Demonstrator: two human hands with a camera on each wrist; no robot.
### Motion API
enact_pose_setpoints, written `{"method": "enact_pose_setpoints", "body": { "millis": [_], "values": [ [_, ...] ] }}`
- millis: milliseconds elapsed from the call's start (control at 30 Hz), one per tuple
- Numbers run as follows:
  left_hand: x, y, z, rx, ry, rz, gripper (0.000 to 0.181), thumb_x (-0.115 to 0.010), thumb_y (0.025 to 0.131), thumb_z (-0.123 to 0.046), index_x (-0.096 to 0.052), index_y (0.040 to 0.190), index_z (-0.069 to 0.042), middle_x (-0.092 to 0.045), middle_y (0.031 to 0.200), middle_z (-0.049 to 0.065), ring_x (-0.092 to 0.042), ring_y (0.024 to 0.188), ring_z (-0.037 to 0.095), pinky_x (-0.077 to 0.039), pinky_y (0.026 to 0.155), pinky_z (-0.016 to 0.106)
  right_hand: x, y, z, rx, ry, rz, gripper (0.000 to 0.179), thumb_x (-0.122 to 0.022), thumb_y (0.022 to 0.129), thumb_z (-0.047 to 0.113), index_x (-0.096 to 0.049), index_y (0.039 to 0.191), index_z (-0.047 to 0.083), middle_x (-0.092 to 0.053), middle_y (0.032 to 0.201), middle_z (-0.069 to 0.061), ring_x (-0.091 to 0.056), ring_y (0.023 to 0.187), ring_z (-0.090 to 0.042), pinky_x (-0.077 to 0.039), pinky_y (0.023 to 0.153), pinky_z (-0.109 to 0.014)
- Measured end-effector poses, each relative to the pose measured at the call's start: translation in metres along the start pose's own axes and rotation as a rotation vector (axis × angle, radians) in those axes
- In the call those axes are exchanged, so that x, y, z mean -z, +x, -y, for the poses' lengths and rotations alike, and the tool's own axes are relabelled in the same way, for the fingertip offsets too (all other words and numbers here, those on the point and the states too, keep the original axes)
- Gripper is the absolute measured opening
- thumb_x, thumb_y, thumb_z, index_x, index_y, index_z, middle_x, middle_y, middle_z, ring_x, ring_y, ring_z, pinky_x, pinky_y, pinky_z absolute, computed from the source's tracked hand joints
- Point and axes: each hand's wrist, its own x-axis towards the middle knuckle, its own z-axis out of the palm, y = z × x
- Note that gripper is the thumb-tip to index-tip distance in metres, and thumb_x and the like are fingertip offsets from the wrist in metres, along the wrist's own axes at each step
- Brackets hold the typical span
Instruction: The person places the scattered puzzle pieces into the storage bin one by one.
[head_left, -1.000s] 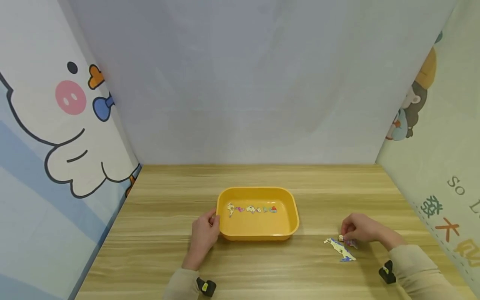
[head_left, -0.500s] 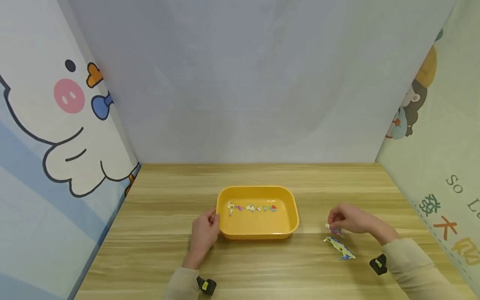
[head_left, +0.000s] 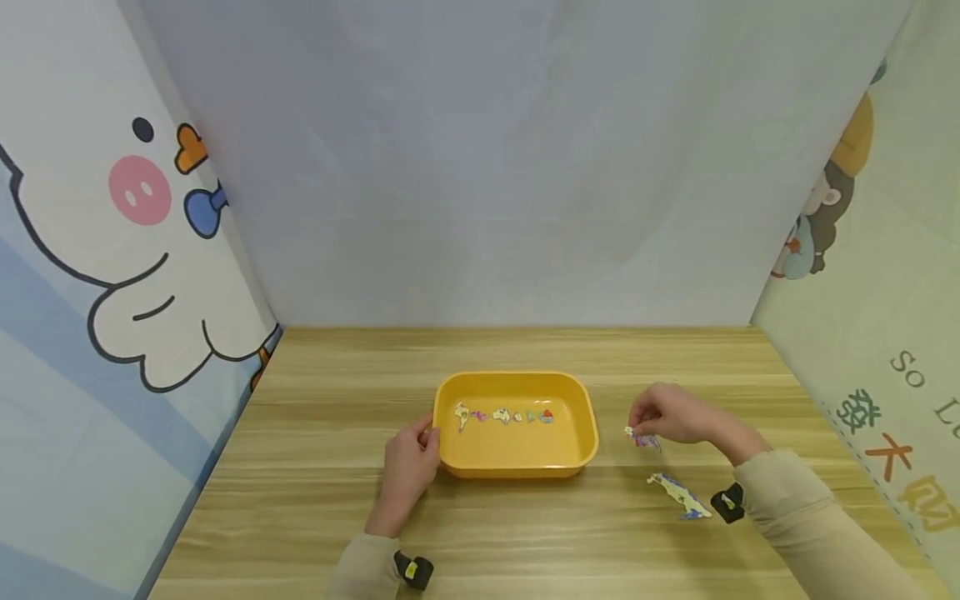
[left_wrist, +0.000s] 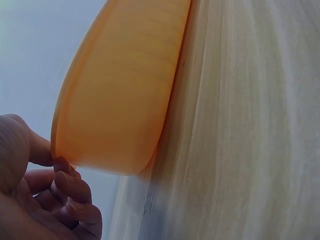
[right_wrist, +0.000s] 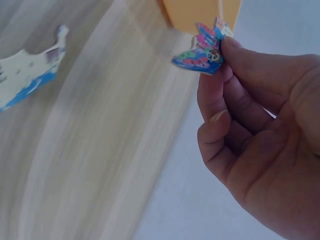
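My left hand grips the left rim of a yellow plastic tray. In the left wrist view, thumb and forefinger pinch the rim of the tray, with the other fingers curled beneath. My right hand is just right of the tray, above the table, pinching a small flat irregular piece. The right wrist view shows this piece printed in blue, pink and green, between thumb and forefinger. A longer cream-and-blue piece lies on the table below that hand.
Several small flat pieces, among them a cream one and a red-and-blue one, lie in a row in the tray. The wood-grain table meets a pale backdrop and cartoon-printed side panels.
My right hand has lifted the small piece from beside the longer one and carried it left and away from me, toward the tray. My left hand and the tray have stayed put.
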Motion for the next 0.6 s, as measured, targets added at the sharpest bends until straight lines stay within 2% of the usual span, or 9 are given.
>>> {"method": "enact_pose_setpoints", "body": {
  "millis": [333,600],
  "values": [
    [0.003,0.001,-0.001,-0.015,-0.002,0.001,0.030,-0.058,0.092,-0.008,-0.063,0.119,0.005,-0.048,0.061,-0.001,-0.043,0.047,0.011,-0.036,0.042,0.024,0.005,0.034,0.032,0.028,-0.051,0.015,0.007,-0.067,0.086,0.000,-0.067,0.082,0.005,-0.064,0.073,0.000,-0.058,0.063,-0.011,-0.049,0.059,-0.027],
    [0.003,0.000,-0.001,-0.018,-0.019,0.004,0.030,-0.058,0.091,-0.007,-0.064,0.118,0.005,-0.050,0.061,-0.002,-0.044,0.047,0.010,-0.037,0.041,0.023,-0.001,0.056,0.047,0.047,-0.097,0.030,0.008,-0.068,0.086,0.001,-0.067,0.080,0.006,-0.064,0.073,0.002,-0.058,0.064,-0.008,-0.049,0.061,-0.026]
  ]
}}
